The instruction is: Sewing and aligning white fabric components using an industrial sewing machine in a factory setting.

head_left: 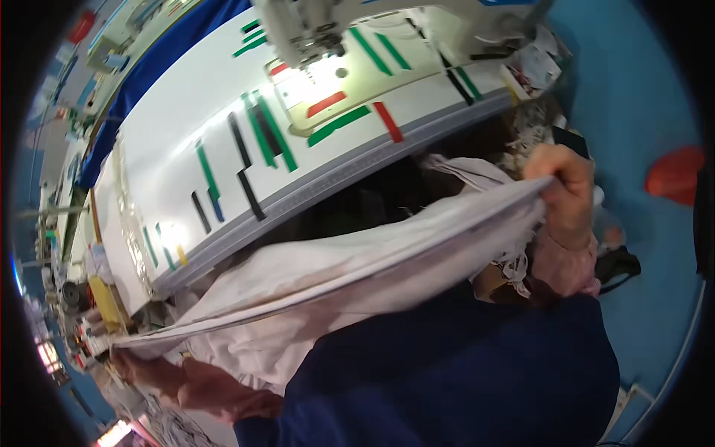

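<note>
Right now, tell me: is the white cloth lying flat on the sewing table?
No. The cloth hangs stretched off the table, gripped by the left hand and the right hand.

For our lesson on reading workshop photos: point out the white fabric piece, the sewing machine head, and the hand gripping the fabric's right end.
white fabric piece (357,261), head view, middle of the stretched cloth.
sewing machine head (309,30), head view, its body above the needle.
right hand (566,190), head view, back of the hand.
</note>
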The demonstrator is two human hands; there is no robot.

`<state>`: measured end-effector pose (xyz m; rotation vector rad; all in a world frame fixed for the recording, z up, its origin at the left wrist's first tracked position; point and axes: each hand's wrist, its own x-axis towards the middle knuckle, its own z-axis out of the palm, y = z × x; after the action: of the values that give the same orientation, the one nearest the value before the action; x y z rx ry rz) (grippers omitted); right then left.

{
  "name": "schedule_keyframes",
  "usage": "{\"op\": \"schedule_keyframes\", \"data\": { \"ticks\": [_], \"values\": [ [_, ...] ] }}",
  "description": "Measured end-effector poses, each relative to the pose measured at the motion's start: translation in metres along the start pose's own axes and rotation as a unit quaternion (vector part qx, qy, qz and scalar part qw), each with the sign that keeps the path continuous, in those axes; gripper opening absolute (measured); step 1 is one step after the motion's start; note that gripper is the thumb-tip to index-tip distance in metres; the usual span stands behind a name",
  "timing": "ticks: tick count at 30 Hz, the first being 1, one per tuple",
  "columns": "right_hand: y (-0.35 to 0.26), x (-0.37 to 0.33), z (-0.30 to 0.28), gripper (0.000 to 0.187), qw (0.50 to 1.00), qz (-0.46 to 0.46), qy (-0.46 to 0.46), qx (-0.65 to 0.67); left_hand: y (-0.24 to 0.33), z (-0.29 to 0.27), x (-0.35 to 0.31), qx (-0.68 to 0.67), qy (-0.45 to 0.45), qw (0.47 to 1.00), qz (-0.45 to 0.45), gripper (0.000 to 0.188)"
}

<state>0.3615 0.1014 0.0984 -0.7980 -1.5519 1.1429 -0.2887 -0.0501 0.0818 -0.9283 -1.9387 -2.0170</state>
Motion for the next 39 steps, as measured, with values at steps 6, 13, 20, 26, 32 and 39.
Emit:
{"op": "schedule_keyframes", "data": {
  "ticks": [6, 13, 20, 26, 32, 39],
  "values": [
    [0.071, 0.012, 0.025, 0.005, 0.949, 0.121, -0.103, -0.271, -0.112, 0.010, -0.078, 0.021, -0.168, 0.974, -0.148, 0.010],
    [0.100, 0.021, 0.054, 0.006, 0.940, 0.139, -0.119, -0.289, -0.141, 0.023, -0.100, -0.133, -0.073, 0.933, -0.327, 0.010],
    [0.117, 0.032, 0.048, 0.010, 0.936, 0.184, -0.092, -0.284, -0.137, 0.049, -0.088, -0.125, -0.056, 0.914, -0.383, 0.011],
    [0.127, 0.028, 0.040, 0.011, 0.934, 0.201, -0.073, -0.287, -0.138, 0.048, -0.084, -0.104, -0.087, 0.890, -0.436, 0.013],
    [0.136, 0.028, 0.041, 0.009, 0.930, 0.222, -0.057, -0.286, -0.136, 0.047, -0.079, -0.090, -0.109, 0.878, -0.457, 0.015],
    [0.142, 0.029, 0.039, 0.008, 0.933, 0.207, -0.075, -0.285, -0.148, 0.034, -0.074, -0.095, -0.158, 0.872, -0.454, 0.016]
  ]
}}
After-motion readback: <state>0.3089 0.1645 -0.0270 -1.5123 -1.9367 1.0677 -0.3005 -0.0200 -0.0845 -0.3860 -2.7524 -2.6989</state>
